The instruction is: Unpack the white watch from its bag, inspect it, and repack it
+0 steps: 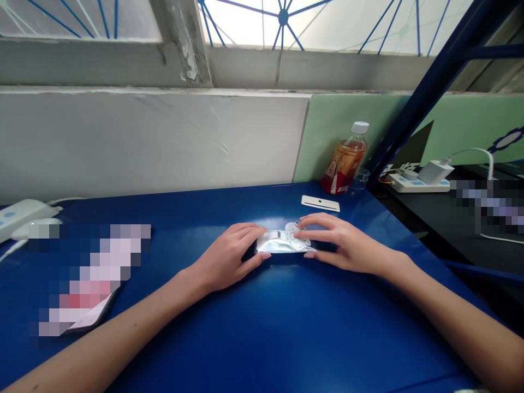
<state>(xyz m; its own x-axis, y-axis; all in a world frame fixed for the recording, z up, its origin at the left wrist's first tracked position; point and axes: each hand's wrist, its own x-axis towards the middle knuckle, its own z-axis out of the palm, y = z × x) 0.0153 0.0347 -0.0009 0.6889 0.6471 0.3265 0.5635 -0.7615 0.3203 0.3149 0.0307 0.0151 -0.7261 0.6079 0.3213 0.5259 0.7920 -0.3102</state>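
A small, flat, shiny silvery-white piece (pixel 275 242) lies on the blue desk in front of me; its exact kind I cannot make out. Clear round parts (pixel 298 239) sit on its right end, partly covered by fingers. My left hand (pixel 235 254) holds the left end, fingertips at the far edge and thumb at the near edge. From the other side, my right hand (pixel 338 240) has its fingers on the round parts, with its thumb at the near right corner. Just beyond the right hand lies a white card (pixel 320 203) with a dark line and dot.
A drink bottle (pixel 346 161) with a white cap stands against the wall, beside a clear cup (pixel 361 179). At left are a blurred-out flat device (pixel 94 314) and a white power strip (pixel 24 215). Another power strip (pixel 421 183) with a charger sits beyond a blue metal post (pixel 426 93).
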